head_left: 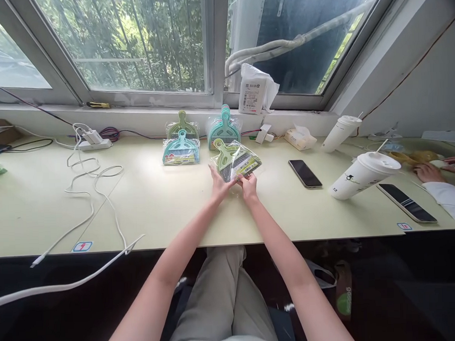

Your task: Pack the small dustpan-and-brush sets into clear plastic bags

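Between both hands I hold a green mini dustpan and brush set (236, 160) in a clear plastic wrapper, tilted, with its handle toward the upper left. My left hand (219, 184) grips its lower left edge. My right hand (248, 184) grips the lower edge near the printed label. Just behind it, a teal wrapped dustpan set (223, 131) stands against the wall. To its left, another teal wrapped set (181, 151) stands in front of a green one (182, 123).
A phone (305, 173), a lidded cup (364, 173) and a tissue pack (300, 138) lie to the right. Another person's hand (429, 173) is at the far right. White cables (95, 180) trail over the table's left side and front edge. A tissue box (253, 92) stands on the sill.
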The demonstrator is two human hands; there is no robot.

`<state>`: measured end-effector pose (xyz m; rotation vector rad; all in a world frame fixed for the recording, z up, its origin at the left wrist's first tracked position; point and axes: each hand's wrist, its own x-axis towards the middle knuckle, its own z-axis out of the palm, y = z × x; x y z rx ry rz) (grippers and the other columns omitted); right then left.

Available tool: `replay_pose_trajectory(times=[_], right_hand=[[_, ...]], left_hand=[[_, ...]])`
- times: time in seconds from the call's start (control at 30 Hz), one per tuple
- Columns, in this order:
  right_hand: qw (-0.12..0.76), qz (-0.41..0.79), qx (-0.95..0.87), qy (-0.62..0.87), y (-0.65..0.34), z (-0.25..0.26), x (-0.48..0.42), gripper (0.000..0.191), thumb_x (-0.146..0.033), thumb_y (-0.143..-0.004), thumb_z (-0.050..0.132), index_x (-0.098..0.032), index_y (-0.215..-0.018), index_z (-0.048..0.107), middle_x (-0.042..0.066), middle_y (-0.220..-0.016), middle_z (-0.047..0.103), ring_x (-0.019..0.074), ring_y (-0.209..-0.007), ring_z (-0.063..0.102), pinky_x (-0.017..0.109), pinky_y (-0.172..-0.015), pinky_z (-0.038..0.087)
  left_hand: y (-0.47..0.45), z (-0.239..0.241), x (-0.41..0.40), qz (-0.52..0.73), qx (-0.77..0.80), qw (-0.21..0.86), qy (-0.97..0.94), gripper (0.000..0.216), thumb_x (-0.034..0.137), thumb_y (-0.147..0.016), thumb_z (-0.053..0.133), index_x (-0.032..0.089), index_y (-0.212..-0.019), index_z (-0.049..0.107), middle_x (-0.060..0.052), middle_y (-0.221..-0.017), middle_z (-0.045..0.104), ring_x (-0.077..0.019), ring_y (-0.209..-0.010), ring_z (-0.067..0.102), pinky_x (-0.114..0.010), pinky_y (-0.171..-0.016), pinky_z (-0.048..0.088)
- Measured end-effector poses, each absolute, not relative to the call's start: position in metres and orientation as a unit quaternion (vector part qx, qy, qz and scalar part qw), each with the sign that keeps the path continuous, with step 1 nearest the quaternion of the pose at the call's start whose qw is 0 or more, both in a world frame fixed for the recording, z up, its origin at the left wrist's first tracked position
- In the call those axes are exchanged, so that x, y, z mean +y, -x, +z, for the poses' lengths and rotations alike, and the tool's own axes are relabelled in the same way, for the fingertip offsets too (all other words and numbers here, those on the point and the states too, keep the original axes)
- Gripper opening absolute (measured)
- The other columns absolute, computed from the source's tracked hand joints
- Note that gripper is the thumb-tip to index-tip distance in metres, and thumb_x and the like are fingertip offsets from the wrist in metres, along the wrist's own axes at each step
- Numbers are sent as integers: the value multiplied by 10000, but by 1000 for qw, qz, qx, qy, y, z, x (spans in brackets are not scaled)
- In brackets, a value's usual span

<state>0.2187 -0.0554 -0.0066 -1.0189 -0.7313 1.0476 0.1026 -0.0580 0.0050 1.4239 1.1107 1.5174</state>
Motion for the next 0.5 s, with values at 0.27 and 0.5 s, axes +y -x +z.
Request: replay_pose_trajectory(times=[0.27,0.5], right_hand=[[675,479,-341,445,-213,-8,-57,311,-255,-674,674,-193,-950,546,58,-1004,680,165,-891,648,285,-733,571],[662,489,-362,438,-210,-7,-56,300,-207,-642,666,-183,-923,562,52,-943,689,161,-854,650,266,-700,558]], left_hand=[[-105,22,-78,481,405,194,-753,461,130,-844,506,304,-1271,527,-10,-1521,300,-247,-1451,71,-542,-1120,-166],[-116,19,-76,456,406,107,-785,365,93,-886,437,264,-1173,584,-55,-1477,385,-252,-1433,166,-579,-1085,-197]])
